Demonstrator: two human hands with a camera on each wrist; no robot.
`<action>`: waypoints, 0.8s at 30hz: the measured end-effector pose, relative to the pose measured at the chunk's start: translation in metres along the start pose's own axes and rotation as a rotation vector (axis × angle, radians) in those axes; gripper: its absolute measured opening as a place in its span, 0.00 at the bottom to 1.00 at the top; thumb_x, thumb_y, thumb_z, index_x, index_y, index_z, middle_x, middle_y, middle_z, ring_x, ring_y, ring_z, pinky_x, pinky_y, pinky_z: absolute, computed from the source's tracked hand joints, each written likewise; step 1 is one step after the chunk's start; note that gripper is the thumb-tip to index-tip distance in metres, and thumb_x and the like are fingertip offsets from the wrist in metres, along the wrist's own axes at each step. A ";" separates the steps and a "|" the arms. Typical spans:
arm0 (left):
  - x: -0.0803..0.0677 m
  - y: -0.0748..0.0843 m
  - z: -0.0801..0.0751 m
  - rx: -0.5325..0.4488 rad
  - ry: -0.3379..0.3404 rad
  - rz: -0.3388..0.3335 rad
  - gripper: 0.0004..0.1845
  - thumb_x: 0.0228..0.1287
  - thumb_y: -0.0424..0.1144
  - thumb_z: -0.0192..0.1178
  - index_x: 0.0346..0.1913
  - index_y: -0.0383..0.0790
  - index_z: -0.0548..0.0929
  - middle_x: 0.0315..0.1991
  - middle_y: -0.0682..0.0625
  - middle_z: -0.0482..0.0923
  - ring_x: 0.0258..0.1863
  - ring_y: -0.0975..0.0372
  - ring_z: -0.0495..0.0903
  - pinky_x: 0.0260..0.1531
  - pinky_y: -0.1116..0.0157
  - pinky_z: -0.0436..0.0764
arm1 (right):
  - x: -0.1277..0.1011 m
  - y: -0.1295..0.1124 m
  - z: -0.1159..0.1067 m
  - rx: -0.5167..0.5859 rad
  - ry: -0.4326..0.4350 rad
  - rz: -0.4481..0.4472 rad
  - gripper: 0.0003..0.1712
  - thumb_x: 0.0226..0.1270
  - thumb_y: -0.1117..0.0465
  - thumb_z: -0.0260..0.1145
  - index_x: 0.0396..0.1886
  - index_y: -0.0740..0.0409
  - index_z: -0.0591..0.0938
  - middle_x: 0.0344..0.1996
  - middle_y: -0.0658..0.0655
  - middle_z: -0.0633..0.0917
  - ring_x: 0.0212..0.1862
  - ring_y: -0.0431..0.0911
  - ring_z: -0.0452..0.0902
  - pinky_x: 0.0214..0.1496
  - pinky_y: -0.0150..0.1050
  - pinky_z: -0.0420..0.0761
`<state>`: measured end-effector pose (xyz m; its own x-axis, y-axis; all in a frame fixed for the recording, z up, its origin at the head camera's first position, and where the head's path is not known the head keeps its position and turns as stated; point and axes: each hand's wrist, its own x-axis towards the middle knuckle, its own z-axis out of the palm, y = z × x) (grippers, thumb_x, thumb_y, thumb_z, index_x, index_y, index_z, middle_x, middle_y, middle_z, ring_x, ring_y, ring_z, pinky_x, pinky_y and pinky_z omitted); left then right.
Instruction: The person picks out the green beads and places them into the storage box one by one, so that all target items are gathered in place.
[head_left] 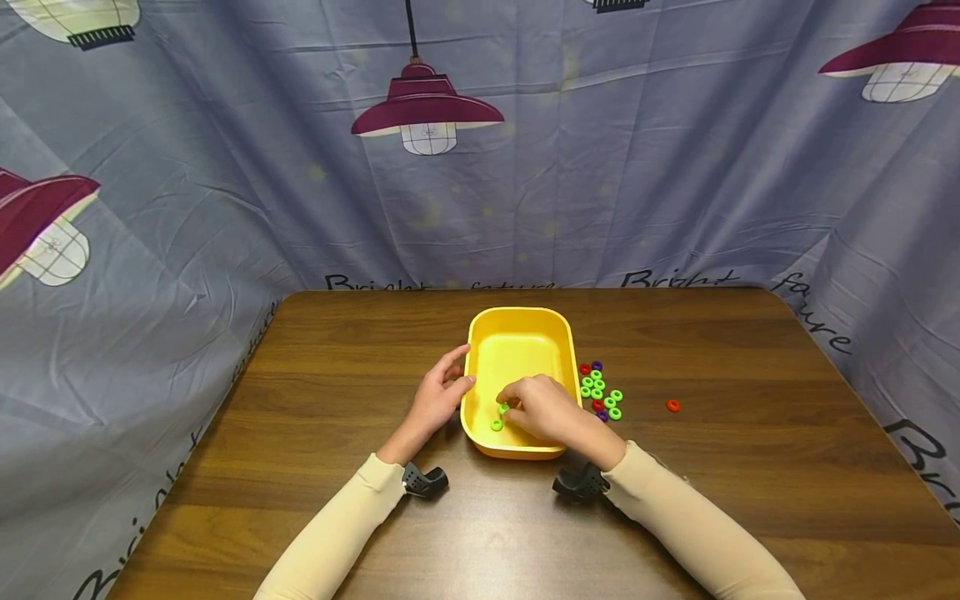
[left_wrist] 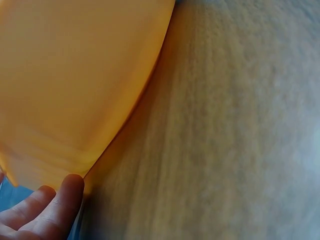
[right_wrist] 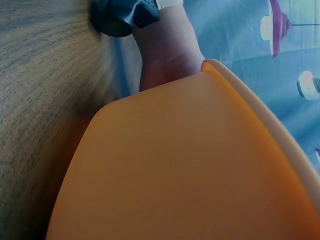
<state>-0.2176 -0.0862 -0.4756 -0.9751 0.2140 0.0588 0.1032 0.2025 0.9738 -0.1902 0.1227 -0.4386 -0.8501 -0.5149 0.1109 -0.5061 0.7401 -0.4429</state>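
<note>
Cream sleeves [head_left: 697, 525] enter from the bottom of the head view, each with a black wrist camera strapped on. Left hand [head_left: 437, 400] rests with relaxed, straight fingers against the left wall of the yellow tub [head_left: 558, 333] at frame centre, likely to steady it on the bench [head_left: 750, 483]. Right hand [head_left: 546, 408] reaches over the tub's right rim into its lower part, fingertips pinching a green ring [head_left: 503, 407]; a second green ring [head_left: 496, 425] lies just below it on the tub floor. Just right of the tub sits a loose pile of rings [head_left: 600, 392], green, red and purple, with one red ring [head_left: 672, 406] further right. A lamp-print curtain [head_left: 225, 167] walls the bench.
</note>
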 end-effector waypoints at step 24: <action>0.001 -0.002 0.001 -0.011 0.011 0.002 0.30 0.70 0.30 0.58 0.74 0.40 0.70 0.55 0.29 0.82 0.47 0.46 0.87 0.42 0.57 0.90 | 0.001 -0.001 0.002 -0.029 -0.111 0.038 0.03 0.58 0.65 0.74 0.31 0.55 0.88 0.20 0.46 0.80 0.23 0.39 0.67 0.26 0.30 0.64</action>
<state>-0.2187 -0.0859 -0.4778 -0.9769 0.2041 0.0634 0.1033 0.1915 0.9760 -0.1907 0.1203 -0.4401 -0.8484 -0.5294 -0.0051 -0.4789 0.7715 -0.4188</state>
